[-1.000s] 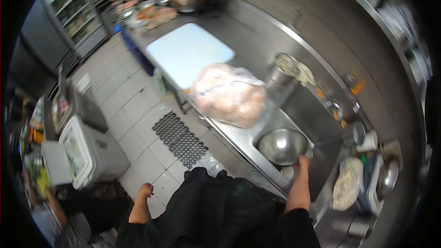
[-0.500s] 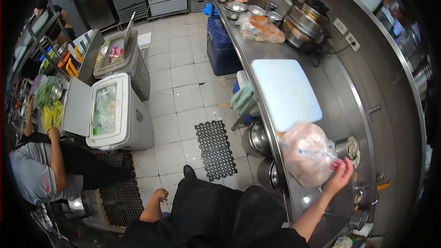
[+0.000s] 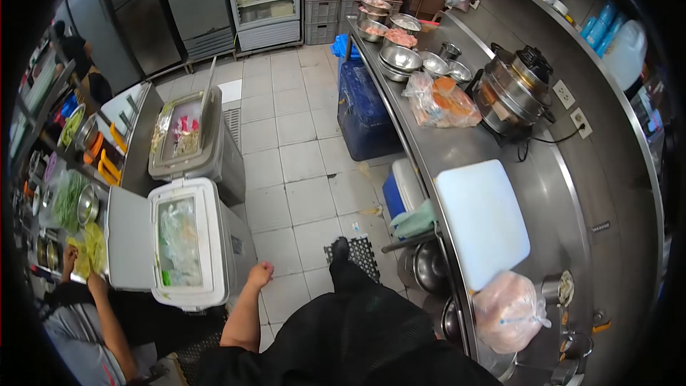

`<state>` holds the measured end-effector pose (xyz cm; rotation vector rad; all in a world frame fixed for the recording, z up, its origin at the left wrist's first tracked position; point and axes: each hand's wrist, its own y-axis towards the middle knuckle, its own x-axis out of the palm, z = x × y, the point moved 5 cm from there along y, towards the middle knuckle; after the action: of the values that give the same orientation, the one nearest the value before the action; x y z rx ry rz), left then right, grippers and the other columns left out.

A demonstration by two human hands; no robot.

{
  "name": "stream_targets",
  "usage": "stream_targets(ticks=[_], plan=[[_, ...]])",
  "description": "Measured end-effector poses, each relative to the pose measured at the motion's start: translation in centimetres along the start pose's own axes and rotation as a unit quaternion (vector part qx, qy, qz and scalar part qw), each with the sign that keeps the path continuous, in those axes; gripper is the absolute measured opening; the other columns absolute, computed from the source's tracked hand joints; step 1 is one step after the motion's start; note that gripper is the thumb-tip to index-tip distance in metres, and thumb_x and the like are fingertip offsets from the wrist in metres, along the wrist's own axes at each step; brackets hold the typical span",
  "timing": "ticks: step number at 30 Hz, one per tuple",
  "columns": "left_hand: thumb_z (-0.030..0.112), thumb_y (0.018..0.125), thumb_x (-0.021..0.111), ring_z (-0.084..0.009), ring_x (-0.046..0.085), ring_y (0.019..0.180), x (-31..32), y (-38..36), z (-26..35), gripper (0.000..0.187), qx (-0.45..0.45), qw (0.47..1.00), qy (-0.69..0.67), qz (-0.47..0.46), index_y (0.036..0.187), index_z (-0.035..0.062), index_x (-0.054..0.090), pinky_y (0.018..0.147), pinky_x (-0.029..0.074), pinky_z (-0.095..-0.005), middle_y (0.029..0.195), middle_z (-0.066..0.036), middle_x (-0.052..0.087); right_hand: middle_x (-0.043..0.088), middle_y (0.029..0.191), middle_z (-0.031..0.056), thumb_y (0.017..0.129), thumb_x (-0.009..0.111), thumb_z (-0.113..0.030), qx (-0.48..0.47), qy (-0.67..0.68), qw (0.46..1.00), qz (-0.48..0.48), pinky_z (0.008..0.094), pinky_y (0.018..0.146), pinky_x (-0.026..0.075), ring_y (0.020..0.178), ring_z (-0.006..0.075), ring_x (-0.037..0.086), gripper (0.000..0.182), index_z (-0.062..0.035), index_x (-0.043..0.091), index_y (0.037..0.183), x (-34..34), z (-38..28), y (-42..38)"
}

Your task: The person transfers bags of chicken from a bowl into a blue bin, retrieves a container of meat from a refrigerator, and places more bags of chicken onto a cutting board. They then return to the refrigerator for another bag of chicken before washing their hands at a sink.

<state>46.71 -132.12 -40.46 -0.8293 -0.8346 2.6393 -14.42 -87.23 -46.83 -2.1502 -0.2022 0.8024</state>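
My left hand [image 3: 261,272] loosely curled, empty, hanging over floor tiles near open white cooler [image 3: 179,243]. Right hand out of view. Bagged meat [image 3: 509,312] on steel counter [image 3: 464,146] beside white cutting board [image 3: 482,221].

The right hand, on the steel bowl's rim in the sink a second ago and then at the knotted plastic bag [image 3: 509,312], is now out of view. The left hand [image 3: 261,272] swings forward beside the open cooler [image 3: 182,243], and the view lifts along the counter [image 3: 457,146].

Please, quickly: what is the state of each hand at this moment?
Left hand: loosely curled, holds nothing, hangs over the floor.
Right hand: not in view.
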Motion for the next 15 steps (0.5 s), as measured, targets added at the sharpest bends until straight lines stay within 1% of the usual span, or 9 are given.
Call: stream_targets(ticks=[3,5,7,9,10,11,12,13,15], plan=[[0.024,0.081,0.056,-0.0188,0.066,0.063,-0.7,1.9,-2.5,0.021,-0.032,0.984,0.165,-0.051,0.089,0.0062,0.064,0.060,0.050,-0.0336,0.067,-0.007,0.064,0.064,0.094,0.0163,0.084,0.052,-0.031,-0.055,-0.016,0.998,0.001,0.0418,0.075,0.047,0.088,0.0319,0.062,0.032,-0.0038,0.062,0.098,-2.4,-4.7,6.7],[0.023,0.082,0.055,-0.0213,0.066,0.063,-1.2,1.7,-6.2,0.023,-0.127,0.975,0.150,-0.101,0.091,0.0045,0.065,0.058,0.052,-0.0352,0.068,-0.009,0.064,0.064,0.092,0.0171,0.084,0.052,-0.031,-0.092,-0.026,0.995,0.001,0.0420,0.072,0.048,0.085,0.0316,0.062,0.032,-0.0031,0.063,0.095,-4.8,-10.2,11.9],[0.022,0.085,0.053,-0.0245,0.066,0.063,-3.3,-2.3,-2.0,0.024,-0.209,0.958,0.149,-0.127,0.094,0.0028,0.064,0.054,0.053,-0.0375,0.075,-0.013,0.065,0.064,0.089,0.0179,0.084,0.051,-0.031,-0.122,-0.042,0.992,-0.001,0.0421,0.069,0.049,0.082,0.0313,0.063,0.032,-0.0024,0.064,0.092,-8.3,-17.4,17.7],[0.020,0.087,0.050,-0.0265,0.065,0.063,-6.3,-6.2,6.0,0.025,-0.148,0.975,0.140,-0.093,0.098,0.0019,0.062,0.050,0.053,-0.0394,0.080,-0.014,0.064,0.064,0.087,0.0186,0.084,0.051,-0.031,-0.146,-0.060,0.987,-0.004,0.0422,0.066,0.049,0.080,0.0310,0.064,0.032,-0.0017,0.065,0.089,-12.0,-28.3,25.2],[0.020,0.087,0.050,-0.0265,0.065,0.063,-6.5,-4.9,4.7,0.025,-0.154,0.973,0.138,-0.098,0.098,0.0019,0.062,0.050,0.053,-0.0394,0.080,-0.014,0.064,0.064,0.086,0.0190,0.084,0.051,-0.030,-0.158,-0.070,0.985,-0.006,0.0423,0.065,0.049,0.078,0.0308,0.064,0.033,-0.0014,0.065,0.088,-14.6,-37.3,29.2],[0.020,0.087,0.049,-0.0264,0.065,0.064,-6.9,-3.4,3.0,0.025,-0.095,0.987,0.103,-0.078,0.101,0.0024,0.060,0.050,0.053,-0.0396,0.082,-0.014,0.063,0.065,0.089,0.0189,0.085,0.049,-0.032,0.039,0.037,0.999,0.004,0.0438,0.070,0.049,0.082,0.0332,0.063,0.032,-0.0040,0.064,0.091,-20.0,-45.5,27.1],[0.019,0.087,0.049,-0.0264,0.064,0.064,-7.3,-1.8,2.6,0.026,-0.034,0.996,0.067,-0.056,0.105,0.0028,0.059,0.050,0.053,-0.0399,0.083,-0.013,0.063,0.065,0.093,0.0171,0.084,0.051,-0.033,-0.043,-0.060,0.996,0.058,0.0442,0.074,0.049,0.087,0.0353,0.062,0.032,-0.0064,0.063,0.097,-20.9,-46.4,32.5],[0.019,0.087,0.049,-0.0264,0.064,0.064,-7.7,-0.6,4.8,0.026,-0.035,0.995,0.066,-0.060,0.105,0.0028,0.059,0.050,0.053,-0.0399,0.083,-0.013,0.063,0.066,0.089,0.0153,0.083,0.053,-0.031,-0.104,-0.077,0.988,0.080,0.0422,0.072,0.049,0.084,0.0329,0.062,0.029,-0.0066,0.063,0.094,-23.4,-50.0,33.5],[0.021,0.087,0.049,-0.0257,0.064,0.064,-10.7,1.5,13.4,0.028,-0.161,0.986,0.026,0.020,0.108,0.0038,0.056,0.051,0.053,-0.0400,0.084,-0.013,0.062,0.067,0.087,0.0126,0.083,0.055,-0.030,-0.178,-0.120,0.972,0.095,0.0399,0.071,0.049,0.083,0.0302,0.063,0.026,-0.0075,0.063,0.093,-28.8,-58.8,34.9]])
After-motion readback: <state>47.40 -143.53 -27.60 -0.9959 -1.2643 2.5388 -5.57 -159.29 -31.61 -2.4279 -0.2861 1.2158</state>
